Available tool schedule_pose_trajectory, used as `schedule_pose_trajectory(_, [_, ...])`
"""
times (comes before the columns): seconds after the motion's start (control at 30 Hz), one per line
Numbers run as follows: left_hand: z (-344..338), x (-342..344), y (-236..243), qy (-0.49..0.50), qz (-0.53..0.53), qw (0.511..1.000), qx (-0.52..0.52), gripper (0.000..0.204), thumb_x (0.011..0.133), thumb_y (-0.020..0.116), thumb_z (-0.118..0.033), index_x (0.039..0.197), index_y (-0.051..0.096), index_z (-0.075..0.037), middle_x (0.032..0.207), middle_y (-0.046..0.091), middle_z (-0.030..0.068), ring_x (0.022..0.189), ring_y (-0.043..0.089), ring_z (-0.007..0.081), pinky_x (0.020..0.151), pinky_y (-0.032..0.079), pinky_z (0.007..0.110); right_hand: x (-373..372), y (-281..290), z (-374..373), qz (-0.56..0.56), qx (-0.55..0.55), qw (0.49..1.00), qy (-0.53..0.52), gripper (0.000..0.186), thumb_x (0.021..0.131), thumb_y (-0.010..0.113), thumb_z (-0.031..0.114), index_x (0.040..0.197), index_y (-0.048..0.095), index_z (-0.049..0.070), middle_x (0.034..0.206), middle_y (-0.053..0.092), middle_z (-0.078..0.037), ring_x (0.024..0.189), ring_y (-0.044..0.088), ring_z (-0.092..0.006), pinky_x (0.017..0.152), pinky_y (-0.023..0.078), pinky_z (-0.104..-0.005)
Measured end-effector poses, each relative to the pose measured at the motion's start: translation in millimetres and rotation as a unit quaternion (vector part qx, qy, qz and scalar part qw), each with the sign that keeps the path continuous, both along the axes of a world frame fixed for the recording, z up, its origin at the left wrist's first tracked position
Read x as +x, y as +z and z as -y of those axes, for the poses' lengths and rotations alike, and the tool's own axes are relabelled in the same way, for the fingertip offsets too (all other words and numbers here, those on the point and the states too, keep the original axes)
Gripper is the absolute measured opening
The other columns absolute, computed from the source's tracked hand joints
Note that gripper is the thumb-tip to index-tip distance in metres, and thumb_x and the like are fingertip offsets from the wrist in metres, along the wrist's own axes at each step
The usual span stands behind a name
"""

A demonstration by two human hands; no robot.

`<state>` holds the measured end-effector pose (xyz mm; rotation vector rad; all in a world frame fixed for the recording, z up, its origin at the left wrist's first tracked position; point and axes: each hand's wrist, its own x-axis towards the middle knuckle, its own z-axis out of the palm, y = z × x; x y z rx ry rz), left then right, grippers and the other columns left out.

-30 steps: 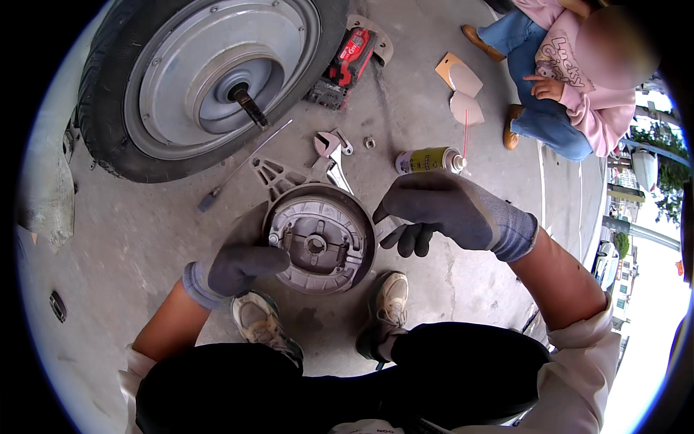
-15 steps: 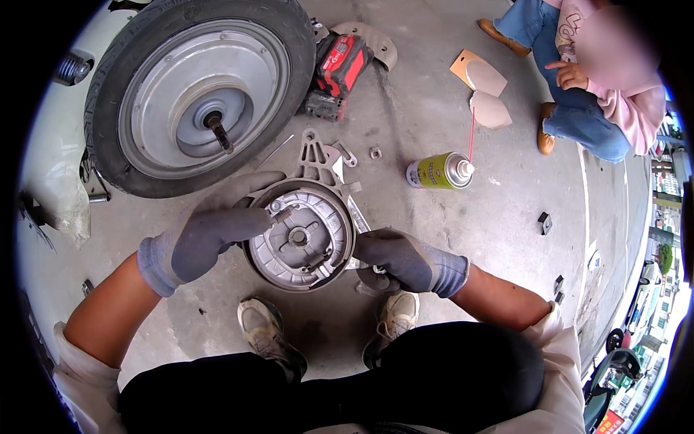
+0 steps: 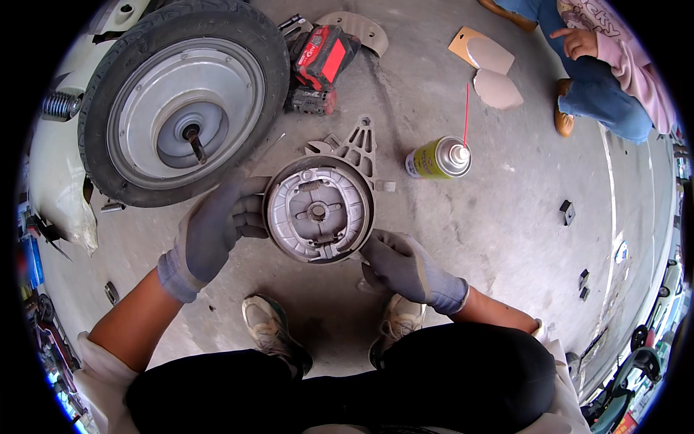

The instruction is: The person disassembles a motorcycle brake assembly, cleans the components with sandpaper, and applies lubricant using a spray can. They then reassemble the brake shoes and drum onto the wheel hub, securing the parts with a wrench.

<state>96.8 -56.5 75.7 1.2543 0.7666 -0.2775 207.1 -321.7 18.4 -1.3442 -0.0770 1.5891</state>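
A round metal brake backing plate (image 3: 337, 213) carries two curved brake shoes and coil springs, with a slotted arm (image 3: 361, 148) sticking out at the top. My left hand (image 3: 210, 235), in a grey glove, grips its left rim with bent fingers. My right hand (image 3: 408, 271), also gloved, has closed fingers at the lower right rim, partly hidden. A metal tool (image 3: 324, 145) lies partly covered behind the plate. To the upper left is a tyred wheel (image 3: 246, 108) with an axle (image 3: 196, 145) standing out of its hub; right of the plate stands a spray can (image 3: 431, 163) with a red straw.
A red-and-black power tool (image 3: 322, 61) and beige curved plate (image 3: 361, 29) sit at the top. Cardboard (image 3: 459, 47) and pinkish paper pieces (image 3: 497, 90) lie on the concrete floor (image 3: 506, 217). A person (image 3: 614, 87) crouches upper right; a white body panel (image 3: 65, 202) is left.
The brake plate has turned clockwise, its arm swinging from upper left to upper right. My right hand has come onto the rim; my left thumb has moved off the shoes. The view has shifted.
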Motion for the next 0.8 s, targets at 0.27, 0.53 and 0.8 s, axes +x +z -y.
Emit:
schedule_pose_trajectory(0.27, [-5,-12,1,-0.105,0.049,0.964,0.238,0.04,0.104,0.057,-0.028,0.131,0.058,0.001,0.106,0.068,0.0094,0.091,0.062,0.0115,0.079,0.051,0.027,-13,-4,-6,0.235,-0.028,0.971,0.02,0.025,0.106,0.051,0.026,0.093,0.053,0.005,0.065,0.051,-0.001,0.059,0.049,-0.009,0.056,0.045,-0.0315])
schedule_pose_trajectory(0.53, [38,-3,15,-0.116,0.011,0.993,0.008,0.036,0.099,0.061,-0.025,0.123,0.057,0.002,0.105,0.066,0.0092,0.088,0.062,0.0126,0.082,0.05,0.027,-26,-16,-16,0.684,0.083,0.719,0.092,0.011,0.093,0.058,0.01,0.1,0.058,0.002,0.075,0.056,-0.014,0.057,0.062,-0.0287,0.044,0.042,-0.0419])
schedule_pose_trajectory(0.8, [46,6,11,-0.062,-0.078,0.995,0.021,0.027,0.097,0.063,-0.027,0.107,0.064,-0.002,0.093,0.066,0.0039,0.078,0.053,0.0078,0.072,0.043,0.024,-34,-17,-18,0.727,0.103,0.658,0.167,0.021,0.088,0.063,0.012,0.104,0.06,-0.002,0.104,0.061,-0.019,0.051,0.059,-0.0233,0.042,0.042,-0.0356])
